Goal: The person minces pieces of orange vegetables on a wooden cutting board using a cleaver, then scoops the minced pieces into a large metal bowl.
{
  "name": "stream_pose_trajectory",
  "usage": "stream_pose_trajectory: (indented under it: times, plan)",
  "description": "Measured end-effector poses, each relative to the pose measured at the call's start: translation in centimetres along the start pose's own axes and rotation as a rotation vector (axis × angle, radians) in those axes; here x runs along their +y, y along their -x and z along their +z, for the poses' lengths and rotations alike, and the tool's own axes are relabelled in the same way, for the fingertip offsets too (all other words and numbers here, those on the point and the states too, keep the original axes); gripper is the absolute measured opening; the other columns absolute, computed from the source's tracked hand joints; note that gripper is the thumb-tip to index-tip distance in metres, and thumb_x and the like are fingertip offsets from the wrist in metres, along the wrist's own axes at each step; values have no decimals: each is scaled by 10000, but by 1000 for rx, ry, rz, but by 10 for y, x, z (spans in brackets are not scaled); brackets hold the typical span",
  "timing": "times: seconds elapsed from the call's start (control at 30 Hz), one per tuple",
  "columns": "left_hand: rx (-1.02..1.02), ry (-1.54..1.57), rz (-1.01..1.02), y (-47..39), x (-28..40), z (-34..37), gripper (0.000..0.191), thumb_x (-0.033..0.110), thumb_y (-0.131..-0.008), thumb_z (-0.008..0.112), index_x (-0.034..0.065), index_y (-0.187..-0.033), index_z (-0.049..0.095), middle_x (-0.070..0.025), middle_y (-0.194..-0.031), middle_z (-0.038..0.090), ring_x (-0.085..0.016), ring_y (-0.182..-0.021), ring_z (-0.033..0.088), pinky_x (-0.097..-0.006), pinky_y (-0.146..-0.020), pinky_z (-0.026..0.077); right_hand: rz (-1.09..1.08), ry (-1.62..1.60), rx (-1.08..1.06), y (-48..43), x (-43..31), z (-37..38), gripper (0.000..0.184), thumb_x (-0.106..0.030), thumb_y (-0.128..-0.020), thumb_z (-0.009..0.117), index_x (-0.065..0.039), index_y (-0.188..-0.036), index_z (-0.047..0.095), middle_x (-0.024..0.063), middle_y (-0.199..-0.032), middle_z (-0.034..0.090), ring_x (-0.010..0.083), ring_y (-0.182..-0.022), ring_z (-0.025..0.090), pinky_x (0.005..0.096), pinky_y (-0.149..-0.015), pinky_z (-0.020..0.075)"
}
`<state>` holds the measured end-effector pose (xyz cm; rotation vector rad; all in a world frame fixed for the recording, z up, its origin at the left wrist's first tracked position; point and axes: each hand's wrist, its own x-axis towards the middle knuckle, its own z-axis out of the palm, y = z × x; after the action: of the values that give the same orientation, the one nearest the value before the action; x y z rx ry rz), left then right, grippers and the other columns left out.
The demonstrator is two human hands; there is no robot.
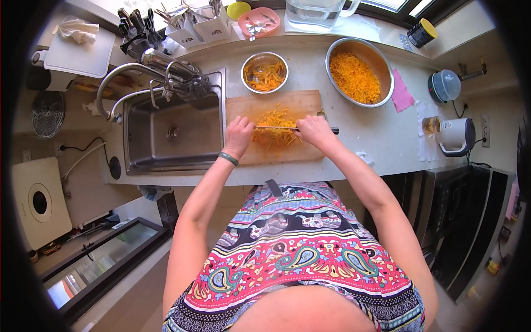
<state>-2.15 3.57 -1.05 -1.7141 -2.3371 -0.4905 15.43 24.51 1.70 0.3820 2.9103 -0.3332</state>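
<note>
A kitchen knife (pixel 276 127) lies across a heap of orange vegetable strips, likely carrot (pixel 277 120), on a wooden cutting board (pixel 245 154). My right hand (pixel 312 129) is closed around the knife near its black handle, whose end sticks out to the right. At the other end of the blade, the curled fingers of my left hand (pixel 239 132) hold the tip. Short cut pieces are scattered above and below the blade. Behind the board stands a small steel bowl (pixel 246 86) with more orange strips. To its right, a large steel bowl (pixel 388 79) holds finely chopped orange bits.
Left of the board is a steel sink (pixel 166 153) with a faucet (pixel 155 89). A knife block (pixel 139 31), a white utensil holder (pixel 211 31) and a pink dish (pixel 259 20) line the back. A pink cloth (pixel 401 93) and an electric appliance (pixel 456 137) are on the right.
</note>
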Motion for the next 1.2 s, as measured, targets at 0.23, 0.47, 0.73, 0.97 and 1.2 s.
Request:
stream_pose_trajectory:
  times: [0.23,0.47,0.73,0.97,1.2]
  plan:
    - [-78,11,-91,39,19,-6,45,57,-735,603,98,-754,609,-59,-771,539,-249,-792,570,-355,-681,492,-218,69,-104,-16,4,-21,301,-375,-779,746,-85,-701,716,128,-694,691,306,-695,705,414,-625,563]
    - [-27,21,-206,40,43,15,52,56,-750,616,93,-770,646,-64,-748,543,-255,-768,564,-368,-648,487,-289,81,-125,-37,44,21,314,-418,-802,718,-107,-765,695,125,-710,691,318,-687,691,433,-615,554]
    - [16,24,-361,47,44,6,65,25,-735,602,86,-740,624,-68,-757,547,-262,-780,570,-378,-652,489,-356,197,-242,-62,14,-26,362,-468,-827,692,-111,-781,722,113,-719,700,310,-713,699,435,-630,555]
    - [28,-5,-397,39,46,16,52,45,-751,607,93,-747,628,-65,-763,547,-261,-789,570,-379,-645,482,-440,132,-144,-79,48,17,377,-480,-846,662,-115,-755,665,134,-663,667,345,-633,664,462,-581,537]
    - [27,-23,-494,42,41,0,44,53,-751,618,91,-759,639,-70,-773,546,-269,-803,569,-380,-674,482,-487,169,-212,-97,15,-34,354,-457,-844,672,-120,-746,716,129,-685,681,330,-663,683,449,-612,556]
